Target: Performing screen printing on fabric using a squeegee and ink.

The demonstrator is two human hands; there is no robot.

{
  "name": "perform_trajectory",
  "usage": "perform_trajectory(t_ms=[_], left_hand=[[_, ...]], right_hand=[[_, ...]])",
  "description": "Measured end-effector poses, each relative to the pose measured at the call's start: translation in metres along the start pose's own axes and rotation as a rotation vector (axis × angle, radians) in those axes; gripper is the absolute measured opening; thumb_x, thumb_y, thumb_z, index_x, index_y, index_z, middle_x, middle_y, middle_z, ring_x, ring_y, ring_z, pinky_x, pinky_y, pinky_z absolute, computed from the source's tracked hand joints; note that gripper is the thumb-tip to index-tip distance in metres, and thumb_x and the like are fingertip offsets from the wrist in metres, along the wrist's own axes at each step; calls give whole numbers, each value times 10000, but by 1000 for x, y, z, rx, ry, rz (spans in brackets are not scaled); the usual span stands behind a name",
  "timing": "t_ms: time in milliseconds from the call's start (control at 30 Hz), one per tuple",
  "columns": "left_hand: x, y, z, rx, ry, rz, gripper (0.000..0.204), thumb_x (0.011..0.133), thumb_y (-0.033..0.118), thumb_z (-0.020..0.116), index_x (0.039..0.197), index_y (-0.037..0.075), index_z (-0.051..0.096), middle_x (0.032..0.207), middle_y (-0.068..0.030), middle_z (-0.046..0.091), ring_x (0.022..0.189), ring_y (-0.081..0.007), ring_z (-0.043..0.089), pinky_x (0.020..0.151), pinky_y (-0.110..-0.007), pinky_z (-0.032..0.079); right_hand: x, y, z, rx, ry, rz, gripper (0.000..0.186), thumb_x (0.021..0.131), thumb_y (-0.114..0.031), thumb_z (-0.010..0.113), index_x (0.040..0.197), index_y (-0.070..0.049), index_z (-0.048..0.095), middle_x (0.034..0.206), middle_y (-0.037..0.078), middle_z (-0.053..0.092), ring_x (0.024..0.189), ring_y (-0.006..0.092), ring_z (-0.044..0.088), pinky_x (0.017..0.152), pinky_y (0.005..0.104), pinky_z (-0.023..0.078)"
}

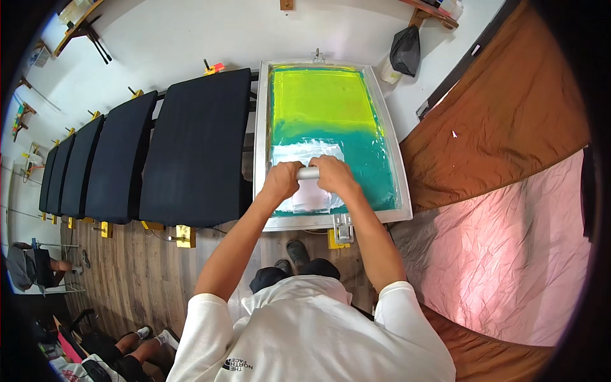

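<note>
A printing screen (pixel 331 94) in a silver frame lies in front of me, yellow-green at its far part and teal nearer, with white ink (pixel 305 201) spread over the near middle. My left hand (pixel 280 181) and my right hand (pixel 333 176) are closed round a short silver squeegee bar (pixel 309 172) over the white patch, one hand at either end. Whatever is under the bar is mostly hidden by it and my hands. Metal clamps (pixel 342 228) hold the frame at its near and far edges.
Several black padded platens (pixel 194 146) line up leftward on a rail with yellow brackets (pixel 186 237). Brown fabric (pixel 490 108) and pinkish crinkled sheeting (pixel 484 267) drape on the right. Other people's legs (pixel 143 347) show at lower left. A black bag (pixel 404 51) hangs on the wall.
</note>
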State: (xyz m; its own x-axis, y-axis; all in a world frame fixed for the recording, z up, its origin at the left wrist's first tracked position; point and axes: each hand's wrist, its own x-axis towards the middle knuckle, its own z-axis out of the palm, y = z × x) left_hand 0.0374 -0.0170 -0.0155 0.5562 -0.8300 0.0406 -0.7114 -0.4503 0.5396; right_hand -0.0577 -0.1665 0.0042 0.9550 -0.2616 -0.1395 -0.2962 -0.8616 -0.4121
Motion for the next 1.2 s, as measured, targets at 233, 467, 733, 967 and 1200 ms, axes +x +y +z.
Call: perform_trajectory(t_ms=[233, 467, 733, 967, 1200], left_hand=[[-88, 26, 13, -86, 90, 68, 452, 645, -94, 629, 1085, 0, 670, 971, -210, 695, 878, -407, 670, 810, -447, 547], [-34, 13, -5, -1, 16, 29, 264, 707, 36, 642, 949, 115, 715, 750, -159, 693, 726, -367, 684, 657, -459, 550], [-51, 10, 17, -34, 167, 112, 326, 710, -29, 596, 1002, 66, 705, 849, -163, 710, 788, -357, 689, 743, -447, 545], [-57, 37, -17, 29, -188, 1, 312, 715, 41, 608, 1005, 105, 705, 859, -180, 709, 795, -376, 691, 726, -460, 563], [35, -20, -12, 137, -158, -65, 221, 793, 113, 606, 988, 110, 710, 961, -186, 686, 870, -380, 677, 785, -478, 551]], right_hand=[[-84, -16, 34, 112, 128, -96, 322, 739, 25, 613, 1047, -58, 654, 1017, 149, 641, 991, 373, 621, 828, 480, 510], [-32, -13, -10, 38, -30, -57, 276, 749, -23, 629, 1000, -120, 690, 962, 156, 674, 950, 373, 656, 794, 486, 528], [-47, -9, 14, 83, 75, -84, 430, 733, 53, 613, 1124, -119, 659, 1042, 163, 626, 1024, 364, 606, 867, 459, 506], [-65, -17, -11, 34, -104, -78, 341, 714, -34, 630, 1038, -113, 701, 936, 182, 695, 918, 382, 669, 824, 455, 539], [44, 8, -18, 12, -146, -34, 385, 683, -24, 601, 1034, -142, 709, 983, 188, 698, 936, 387, 661, 791, 454, 542]])
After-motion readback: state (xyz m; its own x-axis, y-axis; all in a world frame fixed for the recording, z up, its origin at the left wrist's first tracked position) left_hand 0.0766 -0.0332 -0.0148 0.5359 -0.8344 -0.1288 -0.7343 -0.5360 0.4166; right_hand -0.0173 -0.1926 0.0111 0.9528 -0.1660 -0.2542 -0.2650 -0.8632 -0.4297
